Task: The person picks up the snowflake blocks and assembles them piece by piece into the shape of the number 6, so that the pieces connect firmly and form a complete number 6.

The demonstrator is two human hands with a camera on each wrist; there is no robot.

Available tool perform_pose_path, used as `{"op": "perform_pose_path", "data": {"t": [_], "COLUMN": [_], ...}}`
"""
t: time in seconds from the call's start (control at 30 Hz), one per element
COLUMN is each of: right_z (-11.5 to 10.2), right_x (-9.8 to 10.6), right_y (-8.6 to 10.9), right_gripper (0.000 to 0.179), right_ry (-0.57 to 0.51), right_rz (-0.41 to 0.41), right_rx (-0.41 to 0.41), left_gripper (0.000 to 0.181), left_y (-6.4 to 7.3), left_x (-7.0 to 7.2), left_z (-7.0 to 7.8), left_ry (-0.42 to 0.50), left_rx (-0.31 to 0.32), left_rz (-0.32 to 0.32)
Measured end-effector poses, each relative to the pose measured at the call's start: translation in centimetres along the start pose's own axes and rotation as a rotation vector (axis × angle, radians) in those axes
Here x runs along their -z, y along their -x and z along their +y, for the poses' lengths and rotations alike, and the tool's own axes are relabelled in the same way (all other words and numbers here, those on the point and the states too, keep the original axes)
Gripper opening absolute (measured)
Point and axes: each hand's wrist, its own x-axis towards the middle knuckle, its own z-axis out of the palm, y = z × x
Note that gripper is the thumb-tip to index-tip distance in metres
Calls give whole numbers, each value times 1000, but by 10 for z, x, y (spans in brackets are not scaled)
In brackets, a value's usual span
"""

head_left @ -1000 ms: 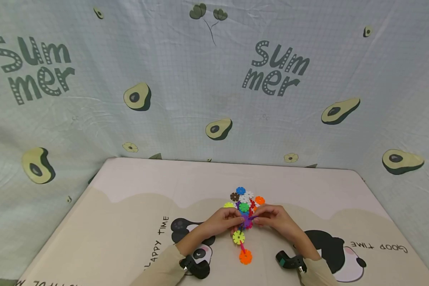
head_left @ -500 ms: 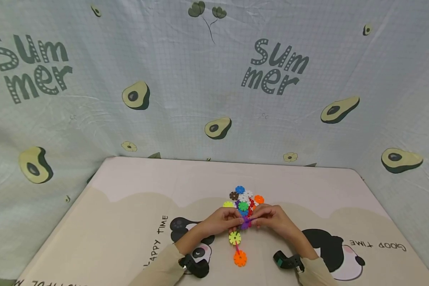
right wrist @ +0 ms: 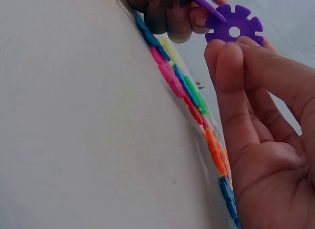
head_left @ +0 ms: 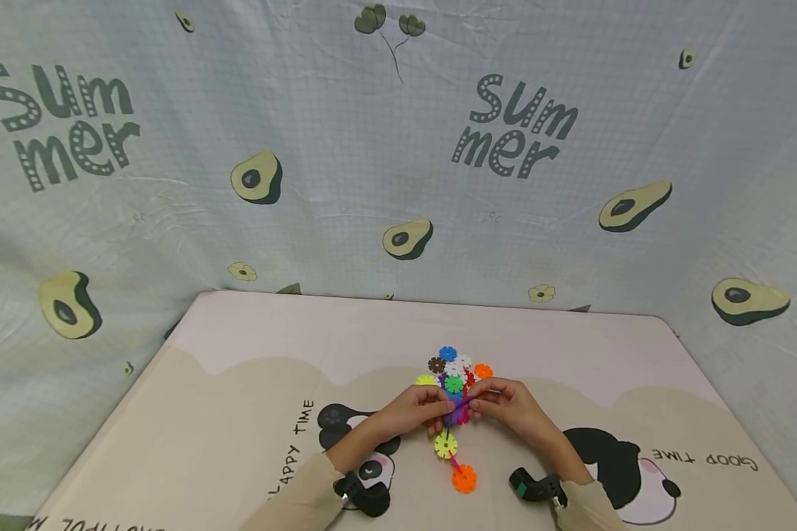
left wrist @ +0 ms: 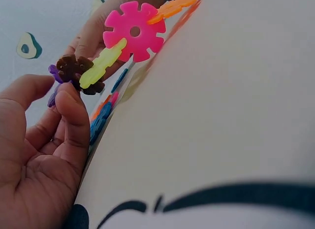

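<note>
Left hand (head_left: 408, 410) and right hand (head_left: 508, 405) near each other, each in a thumb-and-finger pinch with the other fingers bent, left forearm (head_left: 353, 447) and right forearm (head_left: 567, 453) reaching forward and angled inward toward each other.

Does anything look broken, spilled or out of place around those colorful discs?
Nothing looks broken or spilled. The lowest orange disc in the head view might seem stray, but it is joined to the pink disc. One oddity: the printed GOOD TIME lettering appears upside down.
</note>
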Motion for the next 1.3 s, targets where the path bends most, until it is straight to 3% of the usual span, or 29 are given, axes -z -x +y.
{"op": "perform_pose_path", "data": {"t": [0.47,0.73,1.1,1.3], "right_z": [0,1,-5,-4], "right_x": [-2,-2,-6,-4], "right_y": [2,1,-3,-4], "right_gripper": [22,17,20,11], "right_ry": [70,239,395,442], "right_rz": [34,31,-18,-36], "right_rx": [-7,-89,-19,27], "left_gripper": [20,20,19,19], "left_y": [1,0,0,1], "left_x": [0,0,1,1], "left_z": [-4,-3,-1,-1], "left_ry": [2,-15,3,2], "left_rx": [1,-16,-1,1], "left_rz": [-13,-6,-6,-8]}}
